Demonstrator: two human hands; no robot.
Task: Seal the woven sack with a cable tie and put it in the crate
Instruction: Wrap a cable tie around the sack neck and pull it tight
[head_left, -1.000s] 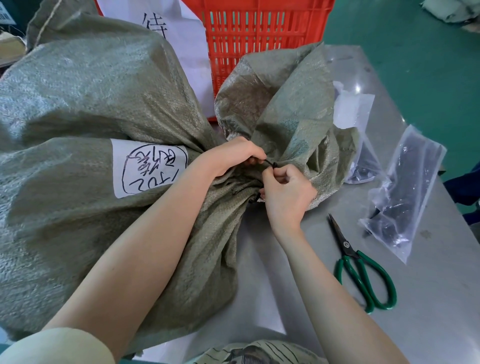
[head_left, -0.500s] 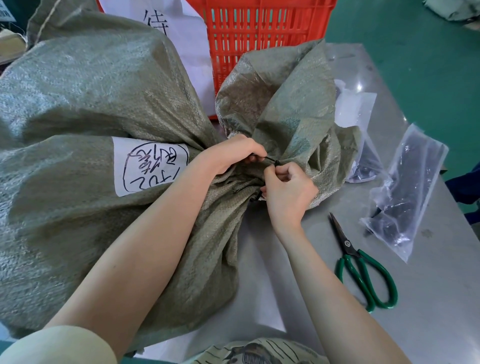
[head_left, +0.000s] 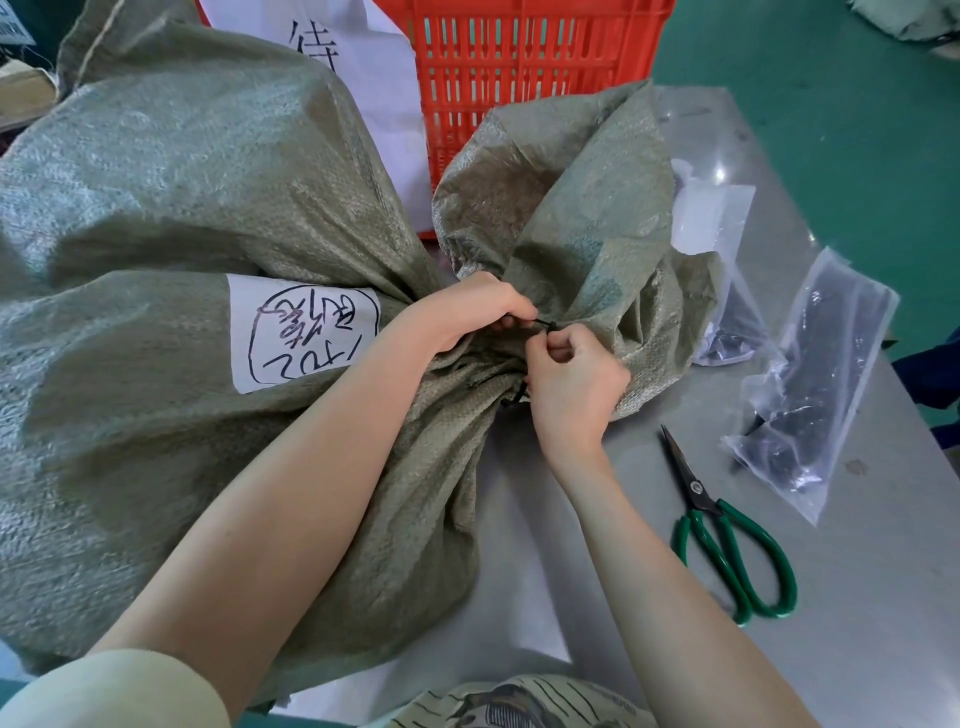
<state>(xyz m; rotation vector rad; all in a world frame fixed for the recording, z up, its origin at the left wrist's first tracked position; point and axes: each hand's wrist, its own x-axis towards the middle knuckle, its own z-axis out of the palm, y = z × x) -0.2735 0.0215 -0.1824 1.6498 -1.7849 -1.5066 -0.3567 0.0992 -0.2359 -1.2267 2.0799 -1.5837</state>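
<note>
A large grey-green woven sack (head_left: 171, 218) with a white handwritten label lies on the grey metal table (head_left: 857, 597), its mouth bunched into a neck at the middle. A thin black cable tie (head_left: 544, 325) circles that neck. My left hand (head_left: 470, 317) grips the gathered neck and one end of the tie. My right hand (head_left: 569, 382) pinches the tie's other end just to the right, fingers closed on it. The sack's loose flap (head_left: 587, 218) fans out beyond both hands. The orange slatted crate (head_left: 524, 67) stands behind the sack at the table's far side.
Green-handled scissors (head_left: 727, 551) lie on the table right of my right forearm. A clear plastic bag of black ties (head_left: 810, 384) lies farther right, with another clear bag (head_left: 717, 218) behind it. White paper with writing (head_left: 358, 67) leans against the crate. The table's right edge drops to a green floor.
My right hand's fingers have shifted slightly on the tie at the sack's neck; both hands stay at the same spot. The camera view has risen a little.
</note>
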